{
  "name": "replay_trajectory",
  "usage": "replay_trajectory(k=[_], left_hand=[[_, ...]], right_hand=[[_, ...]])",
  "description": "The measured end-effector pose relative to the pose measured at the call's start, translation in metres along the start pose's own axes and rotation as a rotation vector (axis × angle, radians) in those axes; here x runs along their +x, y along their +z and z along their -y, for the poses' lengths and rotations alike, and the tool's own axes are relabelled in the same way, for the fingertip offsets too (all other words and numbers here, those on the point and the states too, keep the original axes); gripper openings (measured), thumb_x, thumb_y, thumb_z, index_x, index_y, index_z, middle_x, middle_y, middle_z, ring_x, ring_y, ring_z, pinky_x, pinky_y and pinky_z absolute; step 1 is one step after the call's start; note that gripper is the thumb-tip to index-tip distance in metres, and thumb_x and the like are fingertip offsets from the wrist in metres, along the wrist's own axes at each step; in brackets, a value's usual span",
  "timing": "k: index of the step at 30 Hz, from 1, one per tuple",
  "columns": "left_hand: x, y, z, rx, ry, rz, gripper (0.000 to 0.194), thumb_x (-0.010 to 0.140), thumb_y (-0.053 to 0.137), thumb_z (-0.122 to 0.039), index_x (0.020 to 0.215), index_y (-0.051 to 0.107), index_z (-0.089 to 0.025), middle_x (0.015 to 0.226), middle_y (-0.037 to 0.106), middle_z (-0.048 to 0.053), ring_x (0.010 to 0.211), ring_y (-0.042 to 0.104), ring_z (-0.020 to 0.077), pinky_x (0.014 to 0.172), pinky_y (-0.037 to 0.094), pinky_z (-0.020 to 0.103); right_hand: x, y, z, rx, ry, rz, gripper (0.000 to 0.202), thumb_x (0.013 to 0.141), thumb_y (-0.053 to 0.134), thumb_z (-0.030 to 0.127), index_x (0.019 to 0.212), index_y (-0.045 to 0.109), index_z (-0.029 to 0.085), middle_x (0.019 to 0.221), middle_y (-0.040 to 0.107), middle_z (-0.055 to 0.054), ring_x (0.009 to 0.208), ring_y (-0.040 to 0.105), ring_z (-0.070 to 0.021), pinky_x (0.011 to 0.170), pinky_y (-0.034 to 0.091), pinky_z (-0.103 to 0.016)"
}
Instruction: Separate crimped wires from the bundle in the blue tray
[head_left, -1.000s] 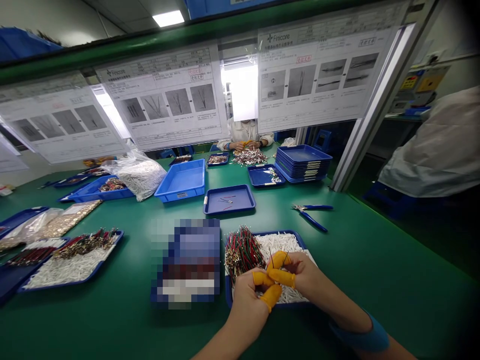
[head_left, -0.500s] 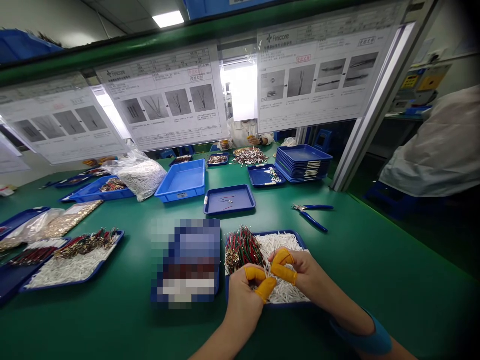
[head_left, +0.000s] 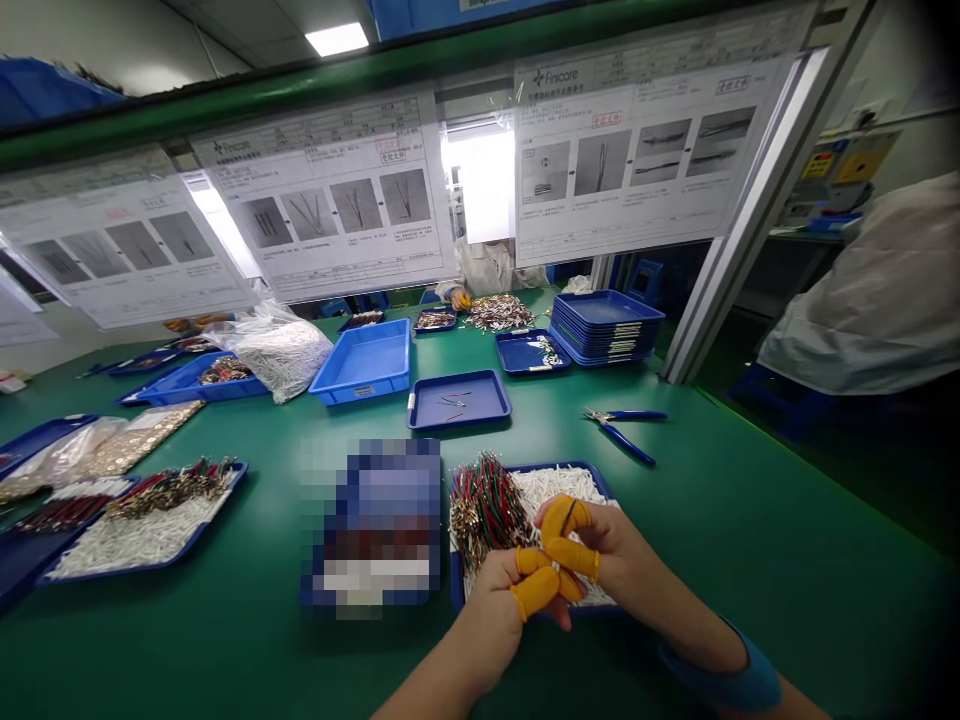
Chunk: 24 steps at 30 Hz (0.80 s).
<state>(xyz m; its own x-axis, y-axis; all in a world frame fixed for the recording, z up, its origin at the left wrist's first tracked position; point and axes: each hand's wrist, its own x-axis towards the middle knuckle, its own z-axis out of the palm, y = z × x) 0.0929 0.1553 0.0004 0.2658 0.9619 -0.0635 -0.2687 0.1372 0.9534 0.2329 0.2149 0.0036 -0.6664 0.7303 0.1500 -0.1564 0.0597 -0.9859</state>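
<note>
Both hands, in yellow finger cots, meet above the right part of a blue tray (head_left: 459, 592). My left hand (head_left: 517, 592) is closed in a pinch; a bit of a small white tube (head_left: 556, 566) shows at its fingertips. My right hand (head_left: 596, 540) is closed too, thumb and index finger curled around a thin dark wire (head_left: 571, 512). The fingers hide most of both pieces. Beneath them in the tray lie many short white tubes (head_left: 559, 485). A bundle of red, green and black wires (head_left: 487, 505) with metal ends rests on the tray's left side.
Left of the tray is a pixelated blue tray (head_left: 390, 480). Blue-handled cutters (head_left: 626, 415) lie open beyond my right hand. Farther back are a shallow tray with a few wires (head_left: 491, 408), a blue bin (head_left: 367, 365) and stacked trays (head_left: 607, 305). A co-worker (head_left: 484, 268) sits opposite.
My left hand has shifted right and its fingertips now touch those of my right hand. The white tube is now mostly covered. The co-worker's hand has moved toward the pile opposite.
</note>
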Motion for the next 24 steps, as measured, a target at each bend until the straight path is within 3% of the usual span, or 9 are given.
replay_trajectory(k=[6, 12, 16, 21, 24], left_hand=[[0.0023, 0.0019, 0.0063, 0.106, 0.075, -0.148, 0.021, 0.071, 0.062, -0.029, 0.070, 0.060, -0.008, 0.072, 0.052, 0.005, 0.060, 0.046, 0.0091, 0.055, 0.037, 0.020], [0.0006, -0.0018, 0.0088, 0.443, 0.214, -0.291, 0.013, 0.074, 0.057, -0.022, 0.071, 0.062, -0.010, 0.073, 0.054, 0.006, 0.063, 0.046, 0.0108, 0.057, 0.038, 0.021], [0.0000, -0.0010, 0.0087, 0.495, 0.241, -0.272, 0.012, 0.073, 0.056, -0.020, 0.067, 0.059, -0.010, 0.073, 0.053, 0.005, 0.065, 0.046, 0.0111, 0.060, 0.038, 0.021], [-0.0004, 0.0009, 0.0058, 0.512, 0.256, -0.214, 0.021, 0.078, 0.051, -0.023, 0.063, 0.058, -0.010, 0.068, 0.052, 0.004, 0.062, 0.045, 0.0103, 0.057, 0.034, 0.021], [-0.0022, 0.0000, 0.0025, 0.608, 0.280, -0.200, 0.027, 0.080, 0.049, -0.024, 0.055, 0.051, -0.012, 0.063, 0.049, 0.003, 0.059, 0.043, 0.0096, 0.054, 0.031, 0.022]], right_hand=[[0.0015, -0.0014, -0.0041, -0.122, -0.030, -0.070, 0.017, 0.074, 0.064, 0.028, 0.076, 0.054, 0.014, 0.076, 0.053, -0.004, 0.064, 0.051, -0.0115, 0.056, 0.045, -0.023], [0.0033, -0.0026, -0.0031, -0.311, -0.087, -0.148, 0.018, 0.077, 0.057, 0.030, 0.072, 0.055, 0.013, 0.070, 0.053, -0.004, 0.066, 0.049, -0.0126, 0.062, 0.042, -0.024], [0.0022, 0.0000, 0.0024, -0.495, -0.157, -0.136, 0.016, 0.080, 0.052, 0.025, 0.069, 0.053, 0.013, 0.067, 0.052, -0.003, 0.065, 0.048, -0.0126, 0.060, 0.039, -0.024], [0.0017, 0.0005, 0.0024, -0.455, -0.206, -0.076, 0.011, 0.078, 0.051, 0.022, 0.070, 0.053, 0.015, 0.069, 0.055, -0.003, 0.065, 0.051, -0.0130, 0.061, 0.041, -0.024], [0.0001, -0.0021, 0.0002, -0.405, -0.208, -0.127, 0.011, 0.077, 0.053, 0.024, 0.072, 0.059, 0.016, 0.073, 0.058, -0.004, 0.067, 0.054, -0.0147, 0.062, 0.045, -0.024]])
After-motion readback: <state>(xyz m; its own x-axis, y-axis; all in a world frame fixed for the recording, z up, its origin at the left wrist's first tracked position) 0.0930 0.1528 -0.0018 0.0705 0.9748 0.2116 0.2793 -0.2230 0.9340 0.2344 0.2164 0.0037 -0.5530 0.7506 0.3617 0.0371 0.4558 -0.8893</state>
